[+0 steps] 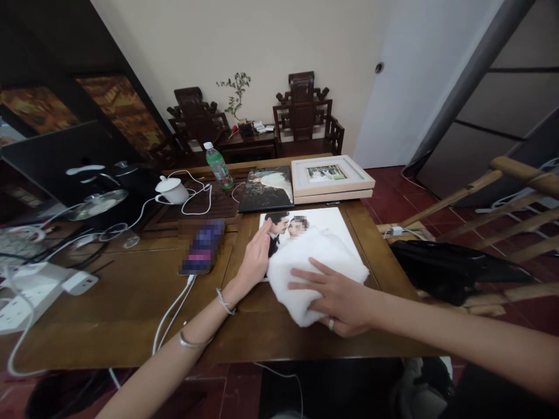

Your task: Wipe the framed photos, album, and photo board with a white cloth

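A white-covered photo album or photo panel (336,221) with a picture of a couple lies on the wooden table. My left hand (255,253) rests along its left edge, fingers stretched out and holding nothing. Over the lower part of the picture is a fluffy white cloth (301,279). My right hand (338,294) lies on this cloth and grips it near its lower right side, with the fingers spread across it and a ring showing. The cloth hides much of the picture and its lower edge.
Behind are a dark photo panel (267,189) and stacked framed pictures (334,173). A phone (203,247) on a cable, a green-labelled bottle (219,166), a lidded white cup (172,190) and a power strip (32,297) sit leftward. A wooden chair (502,198) stands right.
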{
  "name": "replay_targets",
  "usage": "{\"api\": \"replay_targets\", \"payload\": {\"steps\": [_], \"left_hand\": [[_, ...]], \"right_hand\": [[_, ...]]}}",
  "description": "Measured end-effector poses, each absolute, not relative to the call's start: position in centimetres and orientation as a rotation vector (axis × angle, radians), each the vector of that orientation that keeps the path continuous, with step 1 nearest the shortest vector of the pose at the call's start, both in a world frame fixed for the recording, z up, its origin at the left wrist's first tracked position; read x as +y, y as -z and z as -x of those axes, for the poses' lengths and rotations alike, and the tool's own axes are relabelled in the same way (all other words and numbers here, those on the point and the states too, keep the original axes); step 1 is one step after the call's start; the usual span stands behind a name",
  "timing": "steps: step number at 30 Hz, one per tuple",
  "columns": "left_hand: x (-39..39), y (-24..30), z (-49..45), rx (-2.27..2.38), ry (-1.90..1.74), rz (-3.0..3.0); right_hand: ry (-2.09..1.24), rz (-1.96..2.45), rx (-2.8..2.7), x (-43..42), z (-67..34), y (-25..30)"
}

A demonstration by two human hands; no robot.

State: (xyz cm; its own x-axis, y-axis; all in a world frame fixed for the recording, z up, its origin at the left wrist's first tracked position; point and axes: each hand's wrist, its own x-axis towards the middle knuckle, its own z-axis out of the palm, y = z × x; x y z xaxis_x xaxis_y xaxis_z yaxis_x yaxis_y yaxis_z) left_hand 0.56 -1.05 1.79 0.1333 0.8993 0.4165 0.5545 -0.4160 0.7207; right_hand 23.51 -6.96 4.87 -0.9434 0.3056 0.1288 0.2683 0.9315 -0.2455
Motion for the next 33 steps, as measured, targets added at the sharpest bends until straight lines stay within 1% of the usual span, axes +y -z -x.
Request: {"api": "replay_targets", "payload": {"steps": [3, 7, 11, 14, 18, 21, 27, 30, 33], "left_hand": [[-1.1, -1.7, -0.8, 1.391, -1.05, -2.129], [-0.8, -1.2, -0.8, 1.368, -0.989, -2.225], [-0.7, -1.1, -0.7, 1.357, -0.979, -2.267], [-0.6, -1.1, -0.7, 1.34, -0.983, -2.295], [-0.6, -1.1, -0.7, 1.351, -0.962, -2.318], [-0.6, -1.2, -0.6, 1.351, -0.959, -2.338], [-0.7, -1.3, -0.5, 1.309, -0.957, -2.348], [-0.8, -1.3, -0.5, 1.312, -0.951, -2.344], [-0.8, -1.3, -0.5, 1.309, -0.95, -2.342]], "right_hand": [[-0.35, 0.545, -2.884, -7.2, -25.6, -5.0], [-0.272, 0.746, -2.787, -5.4, -26.9, -5.2], [-0.201, 0.982, -2.662, -1.7, -25.6, -5.2], [-0.293, 1.1, -2.529, 1.1, -23.0, -5.8], [-0.562, 1.126, -2.416, 4.0, -18.8, -7.4], [-0.681, 1.097, -2.392, 5.4, -16.2, -8.3], [-0.713, 1.048, -2.452, 6.0, -15.6, -8.4], [-0.711, 1.111, -2.427, 5.8, -18.2, -8.1], [-0.619, 1.174, -2.385, 5.6, -22.1, -7.8]]}}
